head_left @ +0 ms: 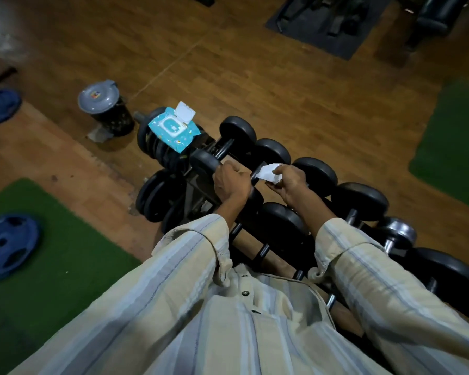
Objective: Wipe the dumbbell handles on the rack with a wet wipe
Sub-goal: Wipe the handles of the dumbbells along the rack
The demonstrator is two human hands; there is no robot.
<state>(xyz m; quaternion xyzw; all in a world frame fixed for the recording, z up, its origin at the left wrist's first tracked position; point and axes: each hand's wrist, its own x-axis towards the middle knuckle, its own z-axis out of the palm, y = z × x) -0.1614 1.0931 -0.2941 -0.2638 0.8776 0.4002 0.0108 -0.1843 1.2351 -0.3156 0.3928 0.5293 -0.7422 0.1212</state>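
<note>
My left hand (pixel 229 182) gripped the heavy dumbbell (pixel 244 185), steadying it; just beside it my right hand (pixel 289 180) pinched the limp wet wipe (pixel 267 171) against its slick handle.

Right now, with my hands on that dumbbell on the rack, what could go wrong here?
Two risks. The left hand grips a dumbbell among tightly packed weights, so if it rolls, fingers might get pinched. The open wipes pack sits on a stack of plates at the rack's end; a bump could knock it to the floor. The right hand pinches the wet wipe.
</note>
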